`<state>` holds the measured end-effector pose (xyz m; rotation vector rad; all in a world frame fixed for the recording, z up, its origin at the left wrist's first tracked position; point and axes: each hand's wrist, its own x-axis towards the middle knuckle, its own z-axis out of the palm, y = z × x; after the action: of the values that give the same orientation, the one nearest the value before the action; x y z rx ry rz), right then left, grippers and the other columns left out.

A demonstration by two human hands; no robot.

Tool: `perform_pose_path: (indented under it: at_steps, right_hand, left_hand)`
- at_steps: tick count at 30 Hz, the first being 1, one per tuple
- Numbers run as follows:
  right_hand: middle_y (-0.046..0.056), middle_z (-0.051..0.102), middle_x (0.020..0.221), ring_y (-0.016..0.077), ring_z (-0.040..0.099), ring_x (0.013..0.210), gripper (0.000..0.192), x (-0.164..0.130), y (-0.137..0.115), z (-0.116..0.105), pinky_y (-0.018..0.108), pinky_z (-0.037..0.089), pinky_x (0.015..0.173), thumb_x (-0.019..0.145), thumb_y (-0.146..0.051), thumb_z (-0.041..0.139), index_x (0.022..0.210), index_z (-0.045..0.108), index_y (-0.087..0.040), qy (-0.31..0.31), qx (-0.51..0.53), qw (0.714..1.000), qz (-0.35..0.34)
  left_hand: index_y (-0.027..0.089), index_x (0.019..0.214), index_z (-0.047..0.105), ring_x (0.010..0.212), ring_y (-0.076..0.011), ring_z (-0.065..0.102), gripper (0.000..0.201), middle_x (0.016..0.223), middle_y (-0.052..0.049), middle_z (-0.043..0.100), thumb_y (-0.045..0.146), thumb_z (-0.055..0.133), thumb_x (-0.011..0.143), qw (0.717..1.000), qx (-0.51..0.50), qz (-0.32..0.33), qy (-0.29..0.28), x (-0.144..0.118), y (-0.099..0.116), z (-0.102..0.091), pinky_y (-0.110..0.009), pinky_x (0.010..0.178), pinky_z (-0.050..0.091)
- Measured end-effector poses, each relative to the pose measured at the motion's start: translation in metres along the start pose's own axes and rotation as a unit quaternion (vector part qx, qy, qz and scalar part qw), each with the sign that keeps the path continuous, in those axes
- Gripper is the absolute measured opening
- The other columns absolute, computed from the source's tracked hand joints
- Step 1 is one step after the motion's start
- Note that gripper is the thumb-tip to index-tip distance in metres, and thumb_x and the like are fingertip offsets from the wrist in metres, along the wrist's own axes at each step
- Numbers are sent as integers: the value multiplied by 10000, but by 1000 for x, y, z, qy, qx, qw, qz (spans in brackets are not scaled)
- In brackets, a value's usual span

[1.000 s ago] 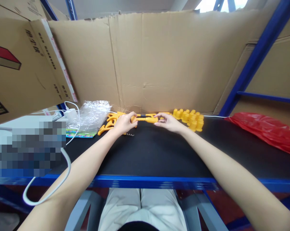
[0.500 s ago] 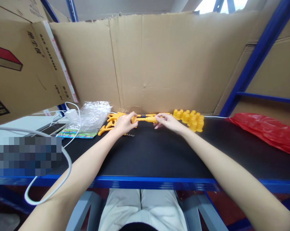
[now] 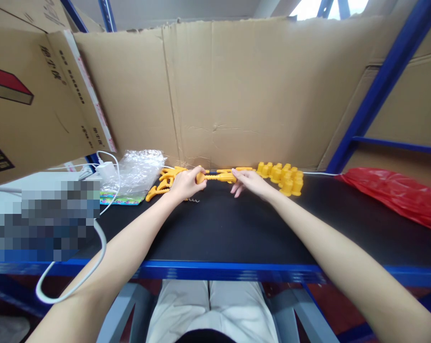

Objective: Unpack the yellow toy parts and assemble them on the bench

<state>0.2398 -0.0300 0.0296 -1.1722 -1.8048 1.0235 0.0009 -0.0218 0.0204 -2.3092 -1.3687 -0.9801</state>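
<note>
Both my hands are up over the black table, around a yellow plastic ribbed rod (image 3: pixel 217 177) lying level between them. My left hand (image 3: pixel 186 183) is closed on its rounded left end. At the wider right end, my right hand (image 3: pixel 249 182) pinches the tip between thumb and forefinger, its other fingers hanging loose below. Yellow handle-like plastic parts (image 3: pixel 158 191) lie beside and partly behind my left hand. Just below that hand rests a small metal spring (image 3: pixel 194 200). More long yellow pieces (image 3: pixel 245 168) lie behind the rod, partly hidden by my right hand.
Several yellow cup-shaped parts (image 3: pixel 286 178) stand right of my right hand. Clear plastic wrap (image 3: pixel 140 171), a white charger (image 3: pixel 106 170) and looping white cable (image 3: pixel 101 238) are on the left. A red plastic bag (image 3: pixel 397 193) lies at right. Cardboard (image 3: pixel 236 95) walls the back.
My right hand has shifted slightly right along the rod, showing more of its wider end. My left hand keeps its grip nearly in place. The blurred patch at left has grown upward.
</note>
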Motion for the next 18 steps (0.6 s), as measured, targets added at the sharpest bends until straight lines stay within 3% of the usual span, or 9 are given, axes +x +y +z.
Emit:
perform_pose_path:
  at_steps: [2, 5, 7, 13, 18]
  right_hand:
    - [101, 686, 739, 129, 620, 491, 490, -1, -1, -2, 280, 527, 574, 865, -577, 409, 930, 583, -123, -2, -18, 1000, 4]
    - [104, 659, 1007, 123, 663, 669, 412, 0, 3, -8, 283, 539, 726, 790, -423, 620, 1091, 543, -152, 4, -9, 999, -33]
    - [95, 617, 1097, 132, 664, 788, 511, 2, 7, -12, 301, 524, 821, 695, -292, 724, 1143, 507, -177, 9, 15, 998, -67]
    - [93, 640, 995, 152, 667, 741, 361, 7, 14, -15, 379, 517, 846, 697, -280, 707, 1001, 551, -162, 5, 30, 997, -76]
    - [93, 687, 885, 161, 669, 703, 333, 3, 8, -13, 370, 505, 835, 729, -362, 685, 963, 592, -143, 21, 6, 997, -70]
  left_hand:
    - [236, 975, 597, 576, -143, 560, 261, 633, 22, 601, 381, 584, 758, 1000, 5, -5, -2, 0, -1, 0, -231, 555, 329]
    - [241, 979, 594, 582, -148, 566, 268, 635, 21, 605, 392, 583, 758, 1000, 13, -8, 1, 0, -2, 1, -233, 554, 330]
    - [240, 980, 594, 581, -149, 567, 273, 638, 20, 606, 395, 586, 755, 1000, 15, -9, 3, 1, -3, 2, -234, 552, 331]
    - [232, 969, 595, 589, -143, 571, 260, 648, 18, 611, 375, 593, 752, 1000, 12, -9, 5, 1, -2, 1, -232, 560, 348]
    - [232, 966, 595, 593, -137, 569, 261, 652, 20, 608, 380, 593, 750, 1000, 8, -11, 9, 0, -1, 0, -226, 564, 353]
